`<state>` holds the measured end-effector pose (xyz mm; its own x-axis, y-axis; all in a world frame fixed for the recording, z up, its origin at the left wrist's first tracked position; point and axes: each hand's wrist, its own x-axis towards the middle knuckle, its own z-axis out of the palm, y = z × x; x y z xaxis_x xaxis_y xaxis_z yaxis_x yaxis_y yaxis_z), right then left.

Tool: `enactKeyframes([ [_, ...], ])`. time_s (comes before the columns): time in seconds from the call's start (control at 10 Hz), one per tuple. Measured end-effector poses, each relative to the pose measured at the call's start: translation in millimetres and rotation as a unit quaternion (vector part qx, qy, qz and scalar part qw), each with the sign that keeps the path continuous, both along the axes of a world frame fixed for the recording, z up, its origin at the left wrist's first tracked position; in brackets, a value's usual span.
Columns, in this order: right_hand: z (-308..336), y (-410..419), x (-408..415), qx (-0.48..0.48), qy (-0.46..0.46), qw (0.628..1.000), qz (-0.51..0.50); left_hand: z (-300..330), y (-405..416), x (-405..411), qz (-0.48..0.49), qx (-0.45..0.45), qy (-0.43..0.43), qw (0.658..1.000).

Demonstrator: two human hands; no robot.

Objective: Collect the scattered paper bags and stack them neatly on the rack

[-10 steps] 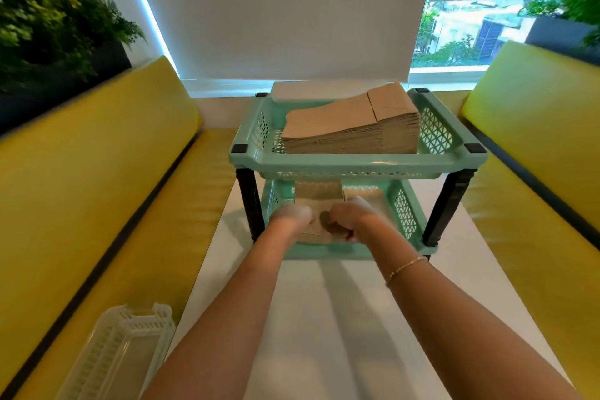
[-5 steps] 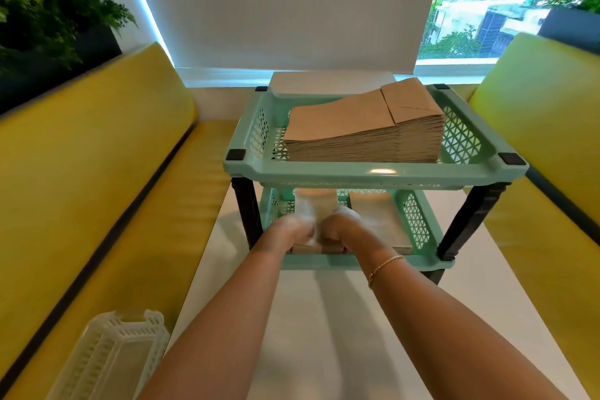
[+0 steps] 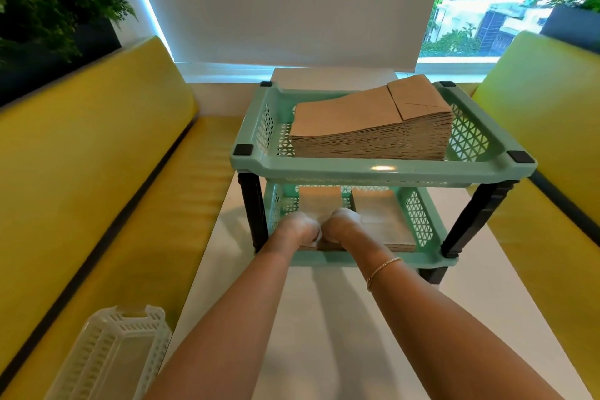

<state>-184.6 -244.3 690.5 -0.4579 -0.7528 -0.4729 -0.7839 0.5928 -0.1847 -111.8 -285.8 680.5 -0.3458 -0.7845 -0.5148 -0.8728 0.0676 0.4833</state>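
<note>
Reaching over the white surface past the pale basket beside me, my left hand and right hand rest side by side on paper bags in the rack's bottom tray. My fingers are blurred; I cannot tell how they lie. Another pile sits just right. Above, a tall stack of bags fills the top tray.

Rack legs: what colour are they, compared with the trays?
The legs are black; the trays are mint green. Best seen in the head view.
</note>
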Motion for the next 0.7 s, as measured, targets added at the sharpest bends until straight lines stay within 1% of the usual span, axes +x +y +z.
enactKeyframes([
  [0.1,-2.7,-0.6,-3.0,0.014,-0.001,1.000,0.015,-0.9,0.9,-0.8,-0.009,-0.007,-0.002,1.000],
  [0.2,-2.4,-2.2,-4.7,-0.001,0.001,1.000,0.021,-2.3,0.7,0.0,0.013,0.005,0.026,1.000],
  [0.3,6.8,2.9,-3.6,-0.024,-0.023,0.999,-0.012,-0.8,4.1,2.1,0.027,0.002,0.035,0.999],
  [0.4,17.7,11.2,-3.3,-0.074,-0.068,0.992,-0.077,3.9,10.6,6.9,0.028,-0.027,0.031,0.999],
  [0.5,22.6,24.6,1.2,-0.125,-0.070,0.983,-0.115,12.6,22.4,14.3,-0.006,-0.077,0.045,0.996],
  [0.6,19.4,39.0,6.9,-0.165,-0.082,0.972,-0.145,15.6,35.1,24.6,-0.012,-0.122,0.025,0.992],
  [0.7,23.8,61.2,16.2,-0.174,-0.071,0.971,-0.150,16.9,50.9,33.8,0.017,-0.118,0.027,0.992],
])
